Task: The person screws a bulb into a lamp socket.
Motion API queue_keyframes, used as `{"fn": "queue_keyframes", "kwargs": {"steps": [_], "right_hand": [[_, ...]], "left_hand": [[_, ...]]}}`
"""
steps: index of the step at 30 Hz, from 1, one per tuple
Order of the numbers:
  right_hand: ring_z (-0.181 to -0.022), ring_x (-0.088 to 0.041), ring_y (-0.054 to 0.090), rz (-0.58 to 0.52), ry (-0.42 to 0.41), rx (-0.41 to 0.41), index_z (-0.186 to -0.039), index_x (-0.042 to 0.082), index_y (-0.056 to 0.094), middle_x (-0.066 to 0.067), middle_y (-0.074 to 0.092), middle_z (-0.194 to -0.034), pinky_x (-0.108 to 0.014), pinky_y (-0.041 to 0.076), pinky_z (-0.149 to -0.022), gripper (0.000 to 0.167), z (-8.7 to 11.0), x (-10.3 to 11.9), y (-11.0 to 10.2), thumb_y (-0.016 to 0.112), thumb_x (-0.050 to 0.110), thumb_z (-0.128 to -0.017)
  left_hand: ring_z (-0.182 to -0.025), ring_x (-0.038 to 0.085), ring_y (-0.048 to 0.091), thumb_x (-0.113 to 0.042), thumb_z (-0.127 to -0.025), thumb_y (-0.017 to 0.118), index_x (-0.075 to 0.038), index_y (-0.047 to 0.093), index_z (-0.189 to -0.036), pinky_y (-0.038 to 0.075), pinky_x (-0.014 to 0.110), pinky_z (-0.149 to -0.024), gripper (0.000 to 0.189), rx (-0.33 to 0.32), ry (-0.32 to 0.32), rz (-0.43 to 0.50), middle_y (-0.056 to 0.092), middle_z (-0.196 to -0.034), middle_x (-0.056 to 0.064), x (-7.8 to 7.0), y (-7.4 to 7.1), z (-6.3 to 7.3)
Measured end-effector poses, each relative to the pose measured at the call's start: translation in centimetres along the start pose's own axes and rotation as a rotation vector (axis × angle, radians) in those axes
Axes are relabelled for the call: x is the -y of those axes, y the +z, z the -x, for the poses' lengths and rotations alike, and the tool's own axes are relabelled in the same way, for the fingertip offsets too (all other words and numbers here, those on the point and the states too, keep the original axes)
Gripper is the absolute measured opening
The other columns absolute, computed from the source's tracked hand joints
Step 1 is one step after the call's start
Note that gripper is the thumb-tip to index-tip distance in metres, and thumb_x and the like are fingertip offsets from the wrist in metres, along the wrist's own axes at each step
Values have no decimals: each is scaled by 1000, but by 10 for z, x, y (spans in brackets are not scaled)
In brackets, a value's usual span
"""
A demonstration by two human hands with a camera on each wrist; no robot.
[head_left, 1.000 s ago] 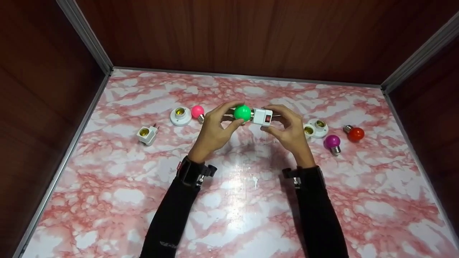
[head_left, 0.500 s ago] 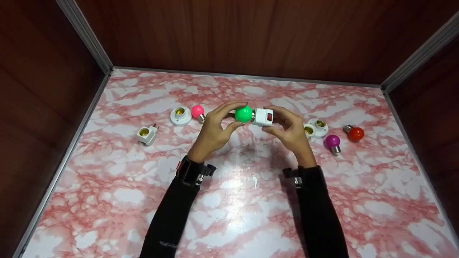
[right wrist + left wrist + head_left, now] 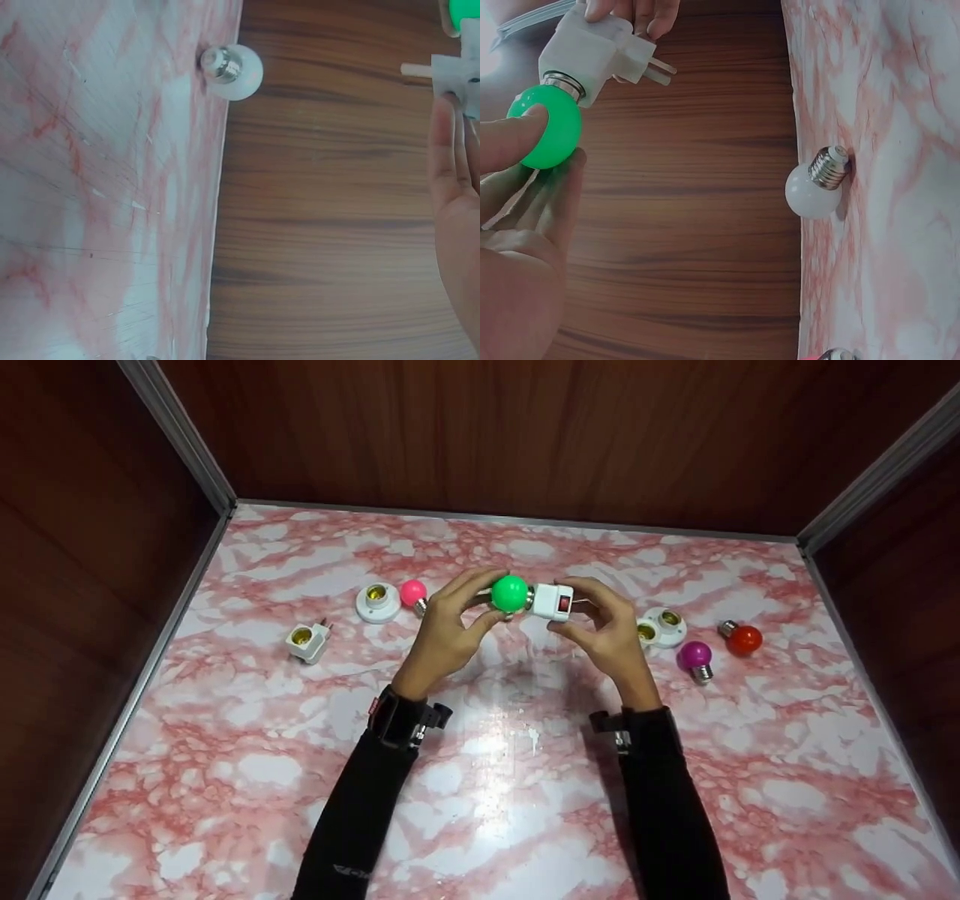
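Observation:
My left hand (image 3: 450,630) pinches a green light bulb (image 3: 510,594) between thumb and fingers, above the middle of the table. The bulb's metal base sits in the mouth of a white plug-in lamp socket (image 3: 546,601), with a sliver of the base showing. My right hand (image 3: 609,631) grips that socket from the other side. A red switch shows on the socket in the head view, and its two flat prongs (image 3: 657,73) stick out in the left wrist view. Beyond the hands, a white bulb (image 3: 810,193) lies on the table; in the head view it is mostly hidden.
To the left stand another plug-in socket (image 3: 306,643), a round single lamp holder (image 3: 378,604) and a pink bulb (image 3: 413,593). On the right are a double lamp holder (image 3: 666,630), a purple bulb (image 3: 695,658) and a red bulb (image 3: 745,641). Wooden walls (image 3: 480,435) enclose the marbled table.
The green bulb and socket have shifted and turned slightly in my hands, staying together. Both hands keep their hold with small finger movements. The things on the table have not moved.

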State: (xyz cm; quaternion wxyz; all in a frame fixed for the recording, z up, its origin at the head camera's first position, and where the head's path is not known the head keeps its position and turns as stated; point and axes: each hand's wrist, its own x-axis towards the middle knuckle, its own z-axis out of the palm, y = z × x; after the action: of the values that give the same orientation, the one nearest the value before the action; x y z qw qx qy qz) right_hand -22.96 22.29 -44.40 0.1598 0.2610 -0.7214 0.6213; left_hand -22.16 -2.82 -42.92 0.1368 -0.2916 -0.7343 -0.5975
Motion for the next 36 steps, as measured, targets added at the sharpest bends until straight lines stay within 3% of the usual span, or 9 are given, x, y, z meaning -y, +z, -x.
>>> {"fn": "queue_keyframes", "kwargs": {"steps": [7,12,18,26,31,36], "right_hand": [[-107,-11,72,14,-48,-29,-126,-16,66,3,77,-123,-23,63,-95,53,-1,0,2,83,-19,-76],[-108,-12,72,18,-67,-15,-126,-14,67,9,74,-124,-23,63,-96,53,0,0,3,83,-20,-75],[-110,-9,72,11,-83,-8,-125,-12,68,9,74,-124,-24,63,-98,53,-1,1,3,83,-21,-75],[-109,-12,72,12,-69,1,-125,-14,67,10,74,-124,-24,63,-96,53,-1,0,2,83,-20,-75],[-106,-12,73,8,-44,3,-127,-17,65,13,75,-124,-22,63,-94,54,-1,1,2,83,-20,-76],[-105,-10,73,0,4,6,-130,-19,62,15,74,-123,-19,62,-94,54,0,2,1,82,-18,-79]], "left_hand": [[-113,28,76,-11,-97,78,-3,64,-143,66,35,-94,49,-23,-85,24,71,-138,15,-3,1,0],[-102,27,80,-18,-103,72,-1,67,-137,68,40,-87,38,-70,-179,97,77,-128,16,-6,4,-1],[-108,27,78,-16,-102,73,-2,69,-133,67,38,-90,34,-92,-226,109,77,-126,16,-8,6,-2],[-120,32,73,-10,-101,72,2,64,-140,64,40,-103,42,-51,-192,115,70,-138,21,-8,4,-1],[-127,34,70,-9,-100,74,4,62,-142,62,32,-107,46,-26,-131,97,66,-143,23,-8,3,0],[-132,32,67,-7,-97,75,5,65,-138,59,32,-112,43,-29,-53,104,67,-141,22,-6,3,0]]}}
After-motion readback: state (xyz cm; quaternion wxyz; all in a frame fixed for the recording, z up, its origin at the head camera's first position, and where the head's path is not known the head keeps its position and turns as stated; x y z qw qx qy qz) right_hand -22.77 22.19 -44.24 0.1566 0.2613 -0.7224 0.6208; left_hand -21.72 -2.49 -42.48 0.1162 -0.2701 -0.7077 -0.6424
